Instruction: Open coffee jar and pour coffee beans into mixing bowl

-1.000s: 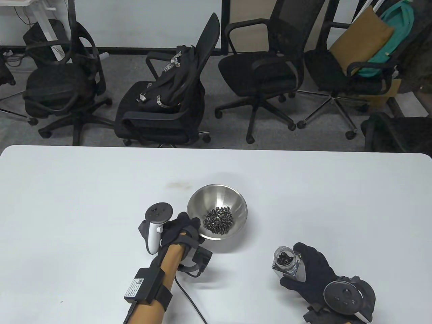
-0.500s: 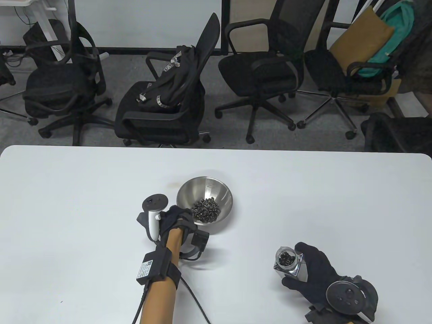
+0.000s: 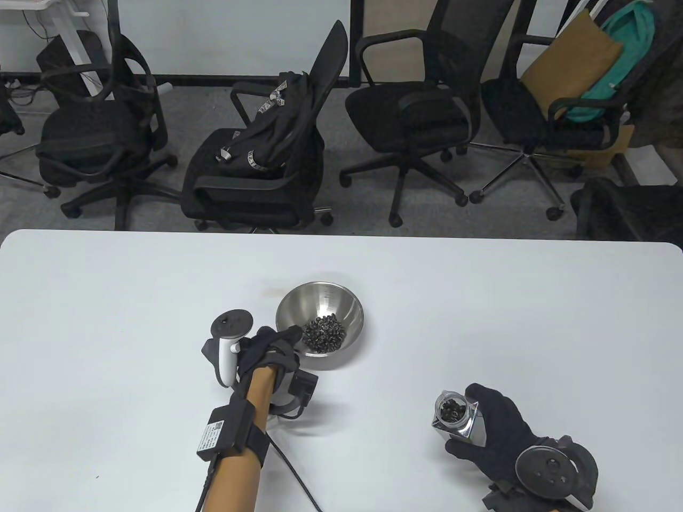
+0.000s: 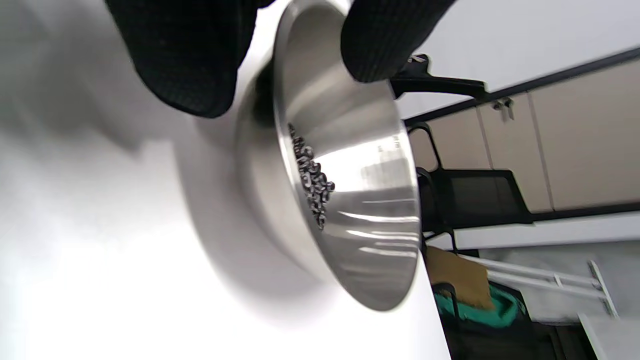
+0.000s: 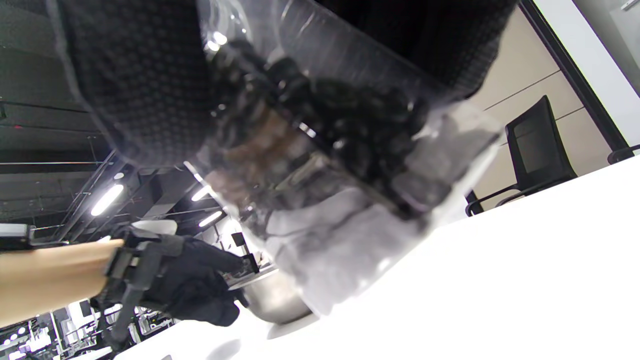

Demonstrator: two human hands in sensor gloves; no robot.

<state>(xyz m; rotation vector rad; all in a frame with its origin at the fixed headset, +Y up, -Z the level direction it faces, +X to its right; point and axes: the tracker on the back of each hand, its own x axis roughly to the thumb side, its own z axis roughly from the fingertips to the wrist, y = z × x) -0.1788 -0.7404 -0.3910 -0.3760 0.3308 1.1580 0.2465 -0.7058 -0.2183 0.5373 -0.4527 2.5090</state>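
Note:
A steel mixing bowl (image 3: 341, 306) sits near the table's middle with a heap of dark coffee beans (image 3: 323, 330) in it. My left hand (image 3: 272, 346) pinches its near-left rim; in the left wrist view the thumb lies inside the rim and the fingers (image 4: 180, 55) outside the bowl (image 4: 360, 200). At the front right my right hand (image 3: 493, 432) grips a clear square coffee jar (image 3: 459, 416), upright, lidless, with beans left inside. The right wrist view has the jar (image 5: 330, 165) close up, just above the table. No lid is in view.
The white table (image 3: 106, 320) carries nothing else; a faint stain (image 3: 275, 291) lies behind the bowl. A cable (image 3: 299, 469) trails from my left forearm across the table. Black office chairs (image 3: 256, 160) stand beyond the far edge.
My left hand has drawn the bowl leftward and away from me, and the bowl has gone from tilted to nearly level. The right hand with the jar has hardly moved.

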